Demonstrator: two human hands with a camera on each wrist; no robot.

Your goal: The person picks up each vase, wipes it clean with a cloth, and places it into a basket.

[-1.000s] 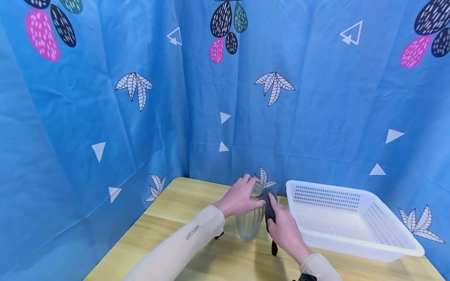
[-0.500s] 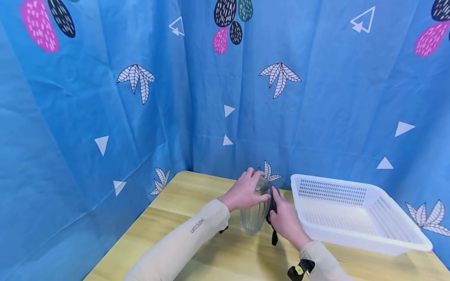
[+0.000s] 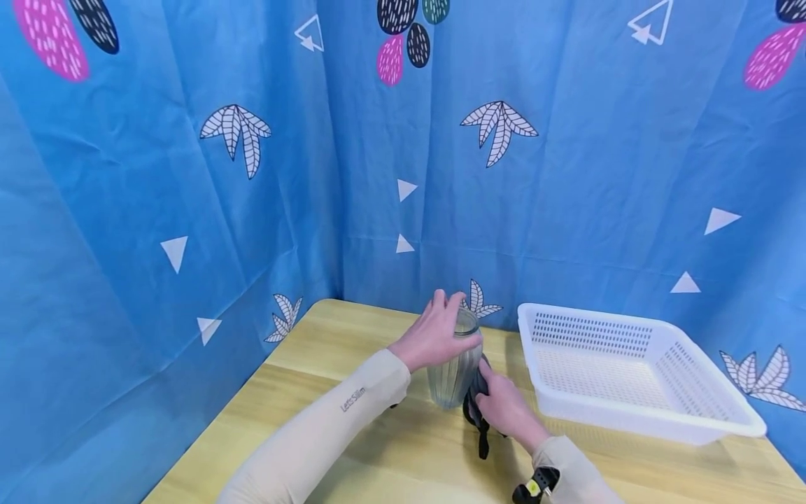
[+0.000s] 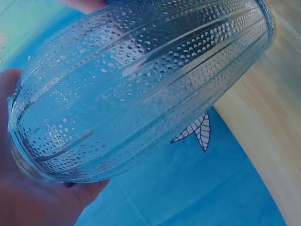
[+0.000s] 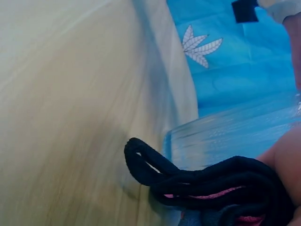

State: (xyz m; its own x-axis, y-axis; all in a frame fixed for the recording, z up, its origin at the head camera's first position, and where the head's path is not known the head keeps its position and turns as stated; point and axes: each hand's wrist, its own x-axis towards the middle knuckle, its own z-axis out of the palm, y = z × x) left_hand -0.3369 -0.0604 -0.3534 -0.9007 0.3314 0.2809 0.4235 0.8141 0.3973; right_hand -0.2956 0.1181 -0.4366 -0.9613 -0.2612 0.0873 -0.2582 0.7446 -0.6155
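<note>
My left hand [image 3: 434, 337] grips a clear ribbed glass vase [image 3: 446, 381] near its rim, with the thumb on the near side. Dimpled glass and lengthwise ribs fill the left wrist view, where part of the left hand [image 4: 42, 197] wraps the mouth end. In my right hand [image 3: 508, 409] is a folded dark cloth [image 3: 476, 400], held against the right side of the vase. The right wrist view shows the cloth [image 5: 221, 181] with black bands, a hanging loop and pink inside its folds. Whether the vase's base touches the table cannot be told.
A white perforated plastic basket [image 3: 636, 378] stands on the wooden table [image 3: 352, 336], right of my hands. Behind and to the left hangs a blue patterned curtain [image 3: 283, 210]. A black strap with a device [image 3: 536, 484] is on the right wrist.
My right hand and the cloth have slid lower along the vase's side. The left hand keeps its grip near the rim. The head view has tilted slightly downward.
</note>
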